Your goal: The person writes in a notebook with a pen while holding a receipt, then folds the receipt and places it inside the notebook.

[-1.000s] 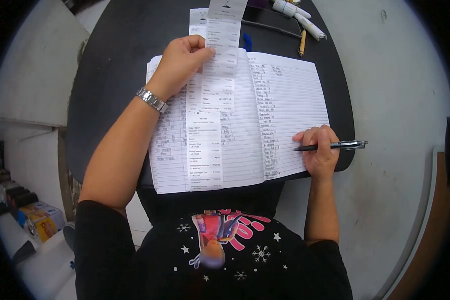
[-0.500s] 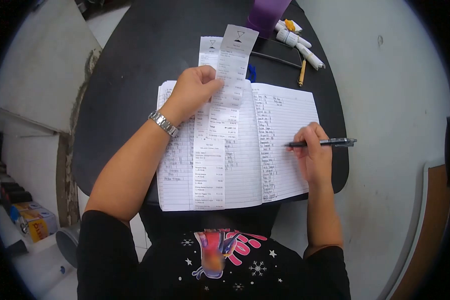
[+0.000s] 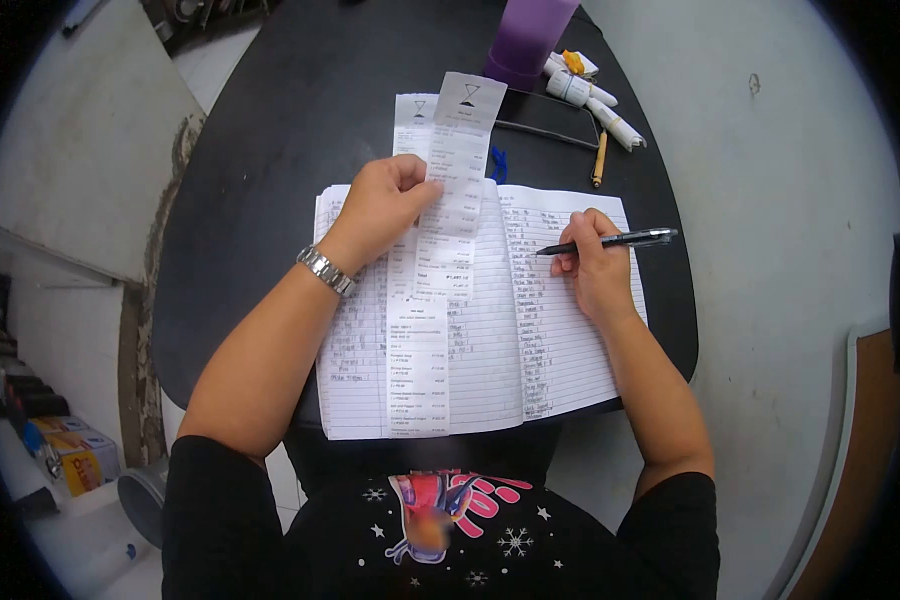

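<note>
Wristwatch (image 3: 327, 271) on your left arm sits over the left page of the open notebook (image 3: 490, 330). Your left hand (image 3: 385, 200) pinches a short receipt (image 3: 457, 165) between thumb and fingers, above a longer receipt (image 3: 418, 370) lying down the notebook's middle. On the right page, your right hand (image 3: 592, 272) is closed around a black pen (image 3: 615, 240), its tip at the handwritten column. Further right, a pencil (image 3: 599, 160) and paper rolls (image 3: 595, 98) lie on the dark table (image 3: 260, 150).
</note>
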The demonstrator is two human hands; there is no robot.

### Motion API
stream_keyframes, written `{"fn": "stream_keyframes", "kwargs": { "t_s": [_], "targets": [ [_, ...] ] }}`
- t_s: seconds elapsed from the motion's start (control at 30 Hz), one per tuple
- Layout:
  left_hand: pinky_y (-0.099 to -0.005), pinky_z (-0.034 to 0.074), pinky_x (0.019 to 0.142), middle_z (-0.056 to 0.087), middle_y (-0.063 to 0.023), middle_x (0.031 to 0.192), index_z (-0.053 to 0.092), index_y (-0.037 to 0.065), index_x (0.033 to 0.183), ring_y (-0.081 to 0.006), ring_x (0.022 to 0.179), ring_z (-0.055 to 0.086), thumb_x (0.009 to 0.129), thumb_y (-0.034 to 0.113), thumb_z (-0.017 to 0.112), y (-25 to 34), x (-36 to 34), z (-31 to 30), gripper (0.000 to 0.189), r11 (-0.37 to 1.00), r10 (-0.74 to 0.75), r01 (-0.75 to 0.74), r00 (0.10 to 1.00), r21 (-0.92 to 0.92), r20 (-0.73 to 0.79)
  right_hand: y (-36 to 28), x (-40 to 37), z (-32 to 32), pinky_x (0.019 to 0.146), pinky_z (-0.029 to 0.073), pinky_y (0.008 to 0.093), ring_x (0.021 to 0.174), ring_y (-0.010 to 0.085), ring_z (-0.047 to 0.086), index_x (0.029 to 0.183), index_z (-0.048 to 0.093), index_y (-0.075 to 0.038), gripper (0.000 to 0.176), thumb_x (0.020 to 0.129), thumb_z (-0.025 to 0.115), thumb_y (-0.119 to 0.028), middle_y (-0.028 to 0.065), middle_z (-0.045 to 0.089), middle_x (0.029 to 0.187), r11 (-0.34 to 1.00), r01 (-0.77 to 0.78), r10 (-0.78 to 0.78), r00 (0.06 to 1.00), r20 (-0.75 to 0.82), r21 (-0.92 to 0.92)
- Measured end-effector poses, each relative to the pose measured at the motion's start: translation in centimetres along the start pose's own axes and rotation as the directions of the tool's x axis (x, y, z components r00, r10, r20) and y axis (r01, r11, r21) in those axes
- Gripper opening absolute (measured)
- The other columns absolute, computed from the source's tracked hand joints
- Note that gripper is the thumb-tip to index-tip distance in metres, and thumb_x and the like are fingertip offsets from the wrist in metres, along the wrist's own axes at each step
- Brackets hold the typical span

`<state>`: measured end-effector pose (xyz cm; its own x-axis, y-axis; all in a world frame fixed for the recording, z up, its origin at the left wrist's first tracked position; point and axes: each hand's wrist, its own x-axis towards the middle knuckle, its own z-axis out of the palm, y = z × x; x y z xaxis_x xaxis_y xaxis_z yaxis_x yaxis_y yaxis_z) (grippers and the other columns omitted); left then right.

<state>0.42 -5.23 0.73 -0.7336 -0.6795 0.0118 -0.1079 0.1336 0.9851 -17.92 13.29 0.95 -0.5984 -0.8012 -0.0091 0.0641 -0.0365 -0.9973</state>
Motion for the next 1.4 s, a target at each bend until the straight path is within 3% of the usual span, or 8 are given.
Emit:
{"fn": "stream_keyframes", "kwargs": {
  "t_s": [0.13,0.43,0.53,0.83,1.17,1.27,1.4],
  "targets": [
    [-0.0198,0.039,0.053,0.059,0.0006,0.069,0.060,0.003,0.080,-0.0039,0.057,0.048,0.085,0.013,0.062,0.0,0.1,0.1,0.011,1.000,-0.016,0.016,1.000,-0.002,-0.005,-0.5,1.1,-0.6,0.046,0.043,0.0240,0.051,0.0078,0.047,0.069,0.048,-0.009,0.028,0.091,0.060,-0.022,0.0007,0.048,0.060,0.996,-0.054,0.054,0.999,0.002,-0.078],
    [-0.0190,0.039,0.053,0.061,-0.0003,0.071,0.061,0.002,0.081,-0.0037,0.056,0.048,0.084,0.011,0.062,-0.1,0.1,0.0,0.009,0.997,-0.032,0.033,0.999,-0.063,0.014,0.0,2.7,-0.4,0.055,0.049,0.0243,0.053,0.0068,0.048,0.072,0.049,-0.008,0.022,0.085,0.067,-0.012,0.0012,0.052,0.063,0.999,-0.010,0.012,0.999,-0.047,0.048],
    [-0.0189,0.038,0.052,0.060,-0.0001,0.071,0.061,0.003,0.081,-0.0033,0.056,0.047,0.084,0.011,0.062,-0.3,0.1,0.1,0.009,0.995,-0.026,0.027,1.000,-0.094,0.015,0.0,2.4,-0.4,0.060,0.054,0.0276,0.054,0.0067,0.048,0.074,0.048,-0.008,0.020,0.087,0.063,-0.008,0.0003,0.049,0.064,1.000,0.010,-0.011,0.999,-0.052,-0.017],
    [-0.0187,0.038,0.051,0.060,0.0000,0.069,0.061,0.004,0.078,-0.0029,0.056,0.047,0.084,0.011,0.062,-0.2,0.1,0.1,0.009,0.998,-0.014,0.014,1.000,-0.065,0.003,-0.2,1.3,-0.6,0.062,0.056,0.0251,0.053,0.0037,0.046,0.069,0.045,-0.009,0.025,0.087,0.060,-0.004,-0.0002,0.048,0.062,0.999,-0.024,0.020,0.997,-0.072,-0.047],
    [-0.0196,0.039,0.053,0.060,-0.0002,0.070,0.061,0.003,0.080,-0.0042,0.057,0.048,0.084,0.014,0.062,-0.3,0.2,0.0,0.011,1.000,-0.006,0.006,1.000,-0.019,0.009,-1.2,-2.1,0.1,0.052,0.050,0.0236,0.051,0.0056,0.043,0.064,0.044,-0.008,0.026,0.084,0.059,-0.001,0.0000,0.046,0.060,0.992,-0.087,0.094,0.993,-0.072,0.094],
    [-0.0192,0.039,0.053,0.060,-0.0004,0.071,0.062,0.003,0.081,-0.0040,0.057,0.048,0.084,0.013,0.062,-0.5,0.2,0.1,0.011,0.999,-0.022,0.022,1.000,-0.045,0.003,-1.5,-3.7,0.3,0.048,0.044,0.0218,0.048,0.0054,0.042,0.063,0.044,-0.008,0.026,0.083,0.060,-0.001,-0.0008,0.047,0.058,0.999,-0.046,0.046,0.999,-0.002,0.000],
    [-0.0188,0.039,0.053,0.061,-0.0012,0.072,0.062,0.002,0.082,-0.0038,0.057,0.048,0.084,0.014,0.062,-0.3,0.2,0.1,0.012,0.999,-0.020,0.020,1.000,-0.034,-0.002,-1.0,-4.5,-0.9,0.046,0.033,0.0193,0.050,0.0035,0.041,0.061,0.042,-0.009,0.029,0.083,0.060,-0.002,-0.0027,0.047,0.057,0.987,-0.037,0.033,0.999,-0.028,-0.157]
  ]
}}
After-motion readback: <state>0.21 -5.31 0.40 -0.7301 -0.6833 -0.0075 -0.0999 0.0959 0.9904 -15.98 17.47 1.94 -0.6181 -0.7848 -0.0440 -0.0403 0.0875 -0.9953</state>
